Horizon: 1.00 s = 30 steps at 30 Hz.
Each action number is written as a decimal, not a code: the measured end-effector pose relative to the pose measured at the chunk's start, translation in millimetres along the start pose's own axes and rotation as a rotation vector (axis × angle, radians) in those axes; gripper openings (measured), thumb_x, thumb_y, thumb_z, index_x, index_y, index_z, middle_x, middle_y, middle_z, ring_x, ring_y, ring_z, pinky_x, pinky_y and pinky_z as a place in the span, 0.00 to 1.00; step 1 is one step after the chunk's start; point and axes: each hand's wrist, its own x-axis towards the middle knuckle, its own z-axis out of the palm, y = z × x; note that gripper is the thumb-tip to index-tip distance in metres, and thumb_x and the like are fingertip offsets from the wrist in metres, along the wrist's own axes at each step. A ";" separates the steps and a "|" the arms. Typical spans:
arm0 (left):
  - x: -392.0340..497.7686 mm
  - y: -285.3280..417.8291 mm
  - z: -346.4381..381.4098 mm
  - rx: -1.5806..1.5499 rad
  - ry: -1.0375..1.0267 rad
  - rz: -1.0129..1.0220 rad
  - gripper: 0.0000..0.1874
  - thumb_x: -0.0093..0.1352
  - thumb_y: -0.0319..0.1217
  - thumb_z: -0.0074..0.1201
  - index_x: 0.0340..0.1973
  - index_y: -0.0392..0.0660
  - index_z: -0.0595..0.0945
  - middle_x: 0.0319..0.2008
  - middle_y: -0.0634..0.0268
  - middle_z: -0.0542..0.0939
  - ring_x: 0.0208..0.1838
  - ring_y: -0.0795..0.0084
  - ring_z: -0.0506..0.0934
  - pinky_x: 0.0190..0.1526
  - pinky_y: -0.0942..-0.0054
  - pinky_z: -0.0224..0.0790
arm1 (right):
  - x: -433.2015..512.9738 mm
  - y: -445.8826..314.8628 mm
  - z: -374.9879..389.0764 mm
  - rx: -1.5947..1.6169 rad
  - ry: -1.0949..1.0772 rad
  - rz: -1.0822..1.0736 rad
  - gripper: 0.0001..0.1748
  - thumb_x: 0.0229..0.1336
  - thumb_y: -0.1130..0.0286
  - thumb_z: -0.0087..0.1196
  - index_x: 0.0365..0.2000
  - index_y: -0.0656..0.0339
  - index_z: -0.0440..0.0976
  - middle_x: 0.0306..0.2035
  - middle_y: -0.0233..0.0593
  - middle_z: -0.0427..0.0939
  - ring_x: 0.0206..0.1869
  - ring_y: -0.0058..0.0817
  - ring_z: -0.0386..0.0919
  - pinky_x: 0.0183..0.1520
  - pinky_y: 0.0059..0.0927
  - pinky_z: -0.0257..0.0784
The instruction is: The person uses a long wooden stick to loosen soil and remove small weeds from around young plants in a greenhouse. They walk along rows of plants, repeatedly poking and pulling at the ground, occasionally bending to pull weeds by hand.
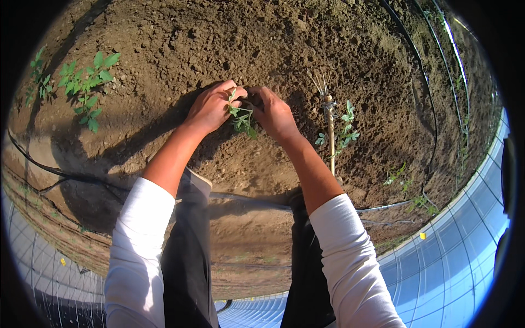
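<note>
A small tomato-like seedling (243, 119) with drooping green leaves stands between my two hands, low over the tilled soil (254, 49). My left hand (214, 107) has its fingers curled at the soil beside the plant, and a leaf lies across its knuckle side. Opposite it, my right hand (275, 114) is bent inward, its thumb close to the seedling's stem. The fingertips of both hands are partly hidden, so any grip on stem or soil is unclear. Right of them lies a hand rake (330, 123) with thin wire tines and a wooden handle bound with wire.
Another seedling (348, 127) grows beside the rake. Larger leafy plants (87, 84) stand at the left. A black drip hose (420, 61) runs along the right, and an irrigation pipe (246, 199) crosses near my feet. Greenhouse sheeting (447, 254) curves along the lower right.
</note>
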 end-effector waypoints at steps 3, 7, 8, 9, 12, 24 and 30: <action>-0.9 -3.6 0.6 0.318 0.074 -0.050 0.10 0.74 0.27 0.58 0.50 0.52 0.83 0.41 0.58 0.81 0.41 0.55 0.82 0.42 0.58 0.76 | -0.2 2.1 -2.2 0.012 -0.008 0.027 0.20 0.63 0.75 0.62 0.55 0.59 0.75 0.44 0.50 0.85 0.45 0.49 0.87 0.48 0.42 0.82; 0.7 -14.4 3.4 0.359 0.001 -0.115 0.11 0.74 0.24 0.60 0.51 0.45 0.83 0.39 0.59 0.83 0.41 0.66 0.84 0.40 0.60 0.76 | 3.3 4.7 4.1 -0.029 -0.008 0.046 0.18 0.63 0.77 0.60 0.53 0.58 0.76 0.41 0.49 0.87 0.42 0.47 0.87 0.45 0.40 0.82; 1.0 -17.4 4.3 0.368 0.089 -0.041 0.10 0.75 0.27 0.57 0.52 0.44 0.84 0.37 0.60 0.83 0.39 0.67 0.83 0.38 0.64 0.75 | 4.4 5.5 6.8 -0.086 -0.012 0.041 0.18 0.62 0.78 0.60 0.52 0.58 0.77 0.41 0.48 0.87 0.41 0.46 0.87 0.44 0.39 0.82; 2.4 -20.2 5.3 0.372 0.106 -0.017 0.11 0.77 0.29 0.54 0.53 0.44 0.84 0.34 0.61 0.82 0.37 0.69 0.82 0.37 0.68 0.74 | 5.1 6.0 9.8 -0.097 0.005 0.026 0.16 0.63 0.78 0.59 0.51 0.57 0.77 0.40 0.48 0.87 0.40 0.47 0.87 0.43 0.40 0.82; 4.2 -25.2 7.6 0.217 0.000 -0.219 0.13 0.78 0.29 0.49 0.54 0.46 0.85 0.32 0.64 0.80 0.34 0.72 0.80 0.34 0.73 0.71 | 6.8 5.1 19.6 -0.171 0.028 0.026 0.14 0.63 0.76 0.58 0.49 0.56 0.77 0.39 0.49 0.87 0.39 0.49 0.87 0.40 0.42 0.82; -45.5 2.2 0.1 0.255 0.171 -0.170 0.20 0.73 0.25 0.58 0.61 0.45 0.82 0.52 0.50 0.83 0.56 0.46 0.80 0.59 0.54 0.74 | -75.1 4.2 -6.5 -0.188 0.143 0.140 0.31 0.65 0.70 0.62 0.67 0.55 0.68 0.48 0.49 0.84 0.44 0.47 0.86 0.45 0.45 0.83; -163.1 23.0 0.6 0.248 0.066 -0.384 0.20 0.73 0.26 0.59 0.61 0.44 0.81 0.52 0.54 0.83 0.54 0.53 0.83 0.57 0.60 0.75 | -259.3 74.3 -86.5 -0.313 0.262 0.457 0.22 0.67 0.66 0.60 0.60 0.55 0.74 0.51 0.46 0.83 0.50 0.50 0.84 0.50 0.48 0.81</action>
